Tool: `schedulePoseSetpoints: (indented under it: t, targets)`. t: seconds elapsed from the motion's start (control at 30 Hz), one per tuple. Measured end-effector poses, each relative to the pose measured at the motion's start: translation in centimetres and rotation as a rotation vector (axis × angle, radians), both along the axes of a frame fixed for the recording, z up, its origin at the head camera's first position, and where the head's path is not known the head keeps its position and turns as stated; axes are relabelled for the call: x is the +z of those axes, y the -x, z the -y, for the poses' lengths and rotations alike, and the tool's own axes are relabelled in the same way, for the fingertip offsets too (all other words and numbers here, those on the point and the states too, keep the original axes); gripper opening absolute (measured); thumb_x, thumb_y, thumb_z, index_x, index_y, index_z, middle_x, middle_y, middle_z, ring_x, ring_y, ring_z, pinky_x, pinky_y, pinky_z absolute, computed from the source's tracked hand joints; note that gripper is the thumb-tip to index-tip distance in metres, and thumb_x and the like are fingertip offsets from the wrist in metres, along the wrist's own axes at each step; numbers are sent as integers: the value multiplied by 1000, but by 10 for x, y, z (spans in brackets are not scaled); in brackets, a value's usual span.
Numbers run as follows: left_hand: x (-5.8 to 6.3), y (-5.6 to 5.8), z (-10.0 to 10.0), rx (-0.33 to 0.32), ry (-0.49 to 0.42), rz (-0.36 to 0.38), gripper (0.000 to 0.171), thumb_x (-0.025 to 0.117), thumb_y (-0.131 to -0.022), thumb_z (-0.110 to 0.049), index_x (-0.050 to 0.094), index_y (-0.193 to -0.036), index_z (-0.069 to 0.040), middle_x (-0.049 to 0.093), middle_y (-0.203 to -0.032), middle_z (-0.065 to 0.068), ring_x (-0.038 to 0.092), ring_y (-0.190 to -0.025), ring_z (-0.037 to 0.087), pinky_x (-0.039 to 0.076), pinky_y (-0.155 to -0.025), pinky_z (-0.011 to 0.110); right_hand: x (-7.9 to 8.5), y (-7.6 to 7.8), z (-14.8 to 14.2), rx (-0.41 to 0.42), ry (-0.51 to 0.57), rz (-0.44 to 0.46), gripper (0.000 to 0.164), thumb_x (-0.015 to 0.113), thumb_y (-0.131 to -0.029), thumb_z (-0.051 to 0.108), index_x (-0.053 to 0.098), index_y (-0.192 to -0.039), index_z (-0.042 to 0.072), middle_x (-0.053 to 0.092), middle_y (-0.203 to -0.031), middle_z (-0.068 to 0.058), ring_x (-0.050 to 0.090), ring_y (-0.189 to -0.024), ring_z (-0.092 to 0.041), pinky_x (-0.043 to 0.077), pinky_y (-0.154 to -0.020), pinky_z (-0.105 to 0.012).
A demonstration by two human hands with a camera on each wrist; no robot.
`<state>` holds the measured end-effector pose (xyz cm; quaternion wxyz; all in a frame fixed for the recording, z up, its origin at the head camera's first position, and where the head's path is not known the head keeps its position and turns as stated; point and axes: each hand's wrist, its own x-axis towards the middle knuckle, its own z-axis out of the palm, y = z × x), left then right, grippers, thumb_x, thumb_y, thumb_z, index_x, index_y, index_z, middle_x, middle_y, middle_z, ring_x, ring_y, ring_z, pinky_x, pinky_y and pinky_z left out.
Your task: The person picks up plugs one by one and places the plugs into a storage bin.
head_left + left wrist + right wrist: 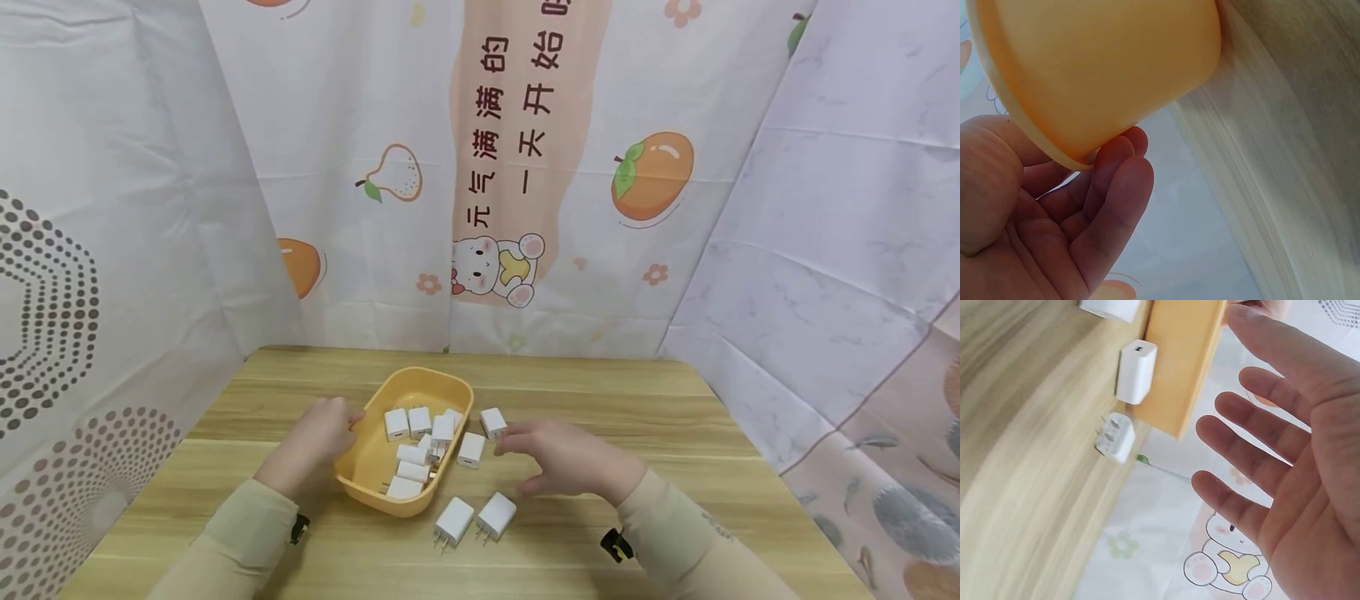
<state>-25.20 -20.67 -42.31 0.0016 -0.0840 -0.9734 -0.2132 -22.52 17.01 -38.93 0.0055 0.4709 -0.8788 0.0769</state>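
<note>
My left hand grips the left rim of a yellow plastic basket; in the left wrist view, fingers lie along the outside of its edge. Several white charger plugs lie inside, mostly toward the right wall. Over the table to the right, my right hand holds nothing, its fingers spread in the right wrist view. Nearest to its fingertips are two white charger plugs, one at the back and one beside the basket. Two more plugs, left and right, lie in front, prongs toward me.
The wood-grain table is bounded at the back by a printed curtain. More cloth hangs along the left and right sides. A dark band with a small device sits on each wrist.
</note>
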Motion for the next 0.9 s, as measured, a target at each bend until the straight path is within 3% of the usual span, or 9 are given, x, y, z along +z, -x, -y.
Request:
schedulePoseSetpoints:
  t: [0.27, 0.6, 0.9]
  targets:
    - [1, 1, 0, -5, -1, -6, 36, 63, -87, 6, 69, -123, 6, 65, -127, 25, 57, -68, 19, 45, -51, 28, -16, -3, 5, 11, -42, 29, 50, 88, -78, 31, 72, -123, 16, 64, -121, 10, 61, -109, -8, 51, -93, -29]
    - [1, -1, -1, 11, -9, 30, 36, 63, -89, 6, 69, -125, 5, 64, -129, 24, 58, -68, 19, 46, -51, 28, -35, -5, 9, 82, -44, 34, 49, 88, -76, 28, 72, -121, 17, 66, -119, 11, 63, -102, -6, 51, -90, -24]
    - [2, -2, -1, 12, -6, 19, 37, 63, -88, 6, 69, -124, 5, 65, -128, 23, 54, -60, 17, 44, -48, 28, -48, -9, 14, 96, -43, 44, 42, 88, -73, 24, 74, -113, 21, 67, -111, 12, 60, -92, 1, 49, -81, -17]
